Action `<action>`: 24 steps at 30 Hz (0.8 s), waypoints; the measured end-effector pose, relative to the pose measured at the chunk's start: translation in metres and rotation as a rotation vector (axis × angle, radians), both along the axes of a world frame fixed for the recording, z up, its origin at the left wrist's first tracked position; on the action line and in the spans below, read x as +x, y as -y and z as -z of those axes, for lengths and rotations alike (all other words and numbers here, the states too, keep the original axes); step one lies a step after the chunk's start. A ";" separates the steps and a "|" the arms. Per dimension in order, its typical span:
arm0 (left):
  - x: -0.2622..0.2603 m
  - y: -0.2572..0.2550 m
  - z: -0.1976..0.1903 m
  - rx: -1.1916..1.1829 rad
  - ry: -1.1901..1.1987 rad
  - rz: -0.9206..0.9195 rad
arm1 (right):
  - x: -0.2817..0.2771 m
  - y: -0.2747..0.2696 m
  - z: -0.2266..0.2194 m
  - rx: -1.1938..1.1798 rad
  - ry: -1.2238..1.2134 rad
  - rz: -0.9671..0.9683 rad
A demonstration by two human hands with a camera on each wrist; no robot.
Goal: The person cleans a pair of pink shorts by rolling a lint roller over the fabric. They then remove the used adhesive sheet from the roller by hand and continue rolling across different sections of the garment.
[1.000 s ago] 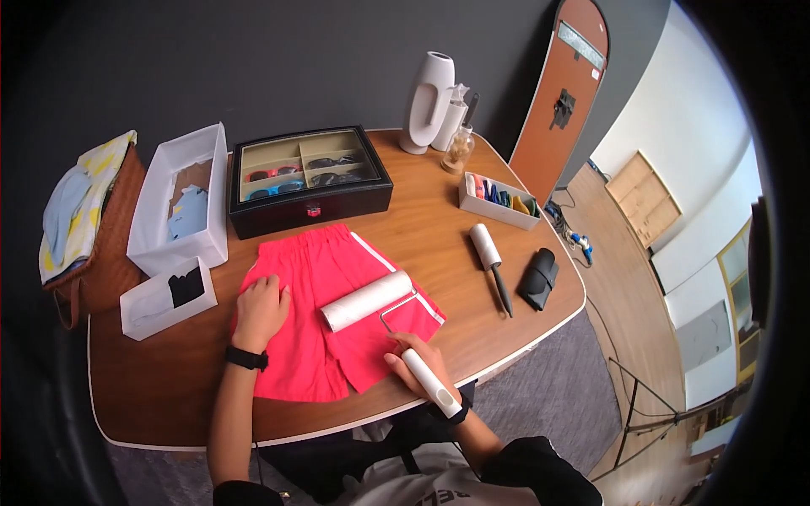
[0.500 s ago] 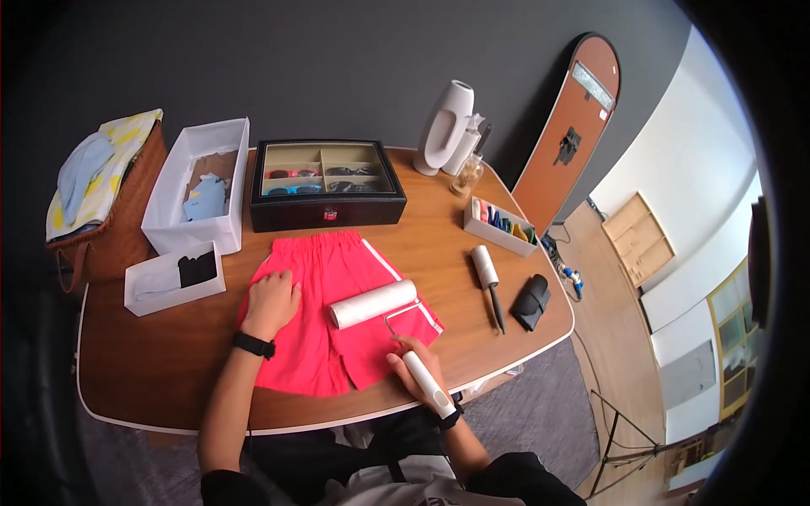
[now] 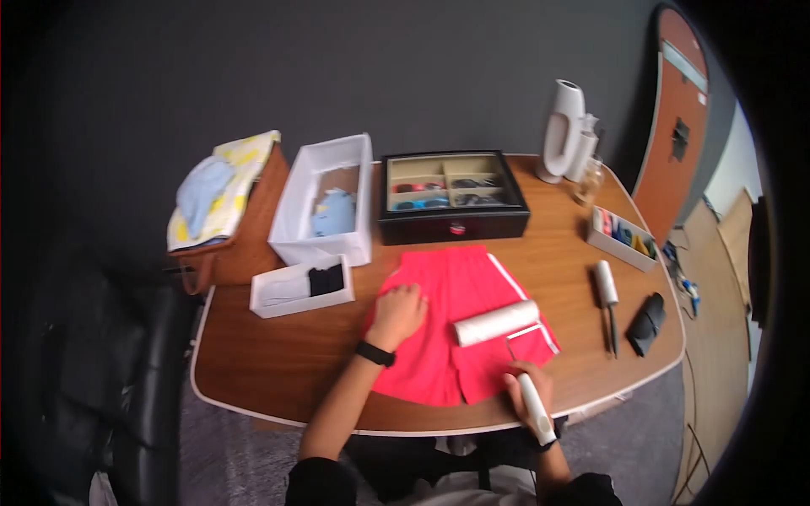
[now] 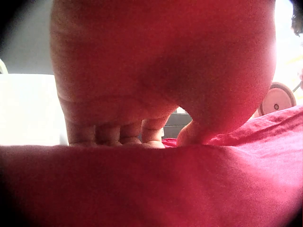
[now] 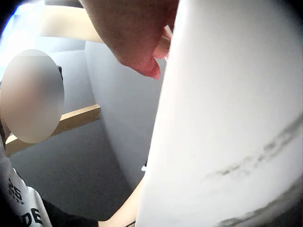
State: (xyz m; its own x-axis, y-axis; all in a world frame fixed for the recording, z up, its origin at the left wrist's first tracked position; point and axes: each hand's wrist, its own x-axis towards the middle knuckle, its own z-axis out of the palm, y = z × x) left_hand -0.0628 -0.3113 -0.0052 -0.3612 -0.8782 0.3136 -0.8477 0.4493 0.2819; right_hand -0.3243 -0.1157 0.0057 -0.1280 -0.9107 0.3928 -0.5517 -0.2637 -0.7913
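Bright pink shorts (image 3: pixel 434 371) with a white side stripe lie flat on the wooden table. My left hand (image 3: pixel 399 316) rests on their left part, fingers against the cloth; in the left wrist view the fingertips of that hand (image 4: pixel 156 61) touch the pink fabric (image 4: pixel 142 184). My right hand (image 3: pixel 531 392), at the table's front edge, grips the white handle (image 3: pixel 535 405) of a large lint roller, whose white roll (image 3: pixel 496 324) lies across the right side of the shorts. The white handle (image 5: pixel 227 94) fills much of the right wrist view, beside my right hand (image 5: pixel 132 33).
Behind the shorts stands a black glasses case (image 3: pixel 456 226). Left are a white bin (image 3: pixel 316 251), a sock box (image 3: pixel 291 307) and a brown basket (image 3: pixel 245 253). Right are a smaller lint roller (image 3: pixel 607 285), a black pouch (image 3: pixel 646 325), a divided box (image 3: pixel 623 250) and a white vase (image 3: pixel 561 135).
The head view has swung left, so the table and everything on it appear farther right. Both hands keep their places on the shorts and the handle.
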 end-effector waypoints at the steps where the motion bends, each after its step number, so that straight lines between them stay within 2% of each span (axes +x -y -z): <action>1: 0.000 0.002 0.005 -0.027 -0.003 0.004 | 0.000 -0.001 -0.001 0.029 0.018 -0.001; 5: -0.002 0.002 0.003 -0.034 0.027 -0.008 | -0.003 -0.002 0.001 0.030 0.009 -0.006; 7: -0.001 -0.001 0.003 -0.005 0.056 -0.009 | 0.001 -0.003 0.008 -0.114 0.010 0.057; 17: 0.001 0.000 0.003 -0.025 0.024 0.027 | -0.006 -0.008 0.016 -0.273 -0.100 0.115; 18: 0.000 0.001 0.004 0.000 0.029 0.018 | -0.009 -0.012 0.026 -0.258 -0.052 0.066; 19: 0.000 0.002 0.006 0.020 0.035 0.009 | -0.012 -0.012 0.046 -0.334 -0.137 0.154; 20: 0.000 0.002 0.009 0.020 0.036 0.015 | -0.016 -0.011 0.055 -0.361 -0.065 0.098; 21: 0.001 0.004 0.011 0.016 0.039 0.023 | -0.027 -0.019 0.068 -0.039 -0.539 0.025; 22: 0.001 0.004 0.011 0.029 0.053 0.023 | -0.024 -0.025 0.066 -0.066 -0.503 0.047; 23: 0.002 0.004 0.010 0.043 0.066 0.022 | -0.026 -0.025 0.066 0.089 -0.496 0.017; 24: 0.002 0.003 0.009 0.025 0.062 0.028 | -0.025 -0.025 0.066 0.044 -0.470 0.030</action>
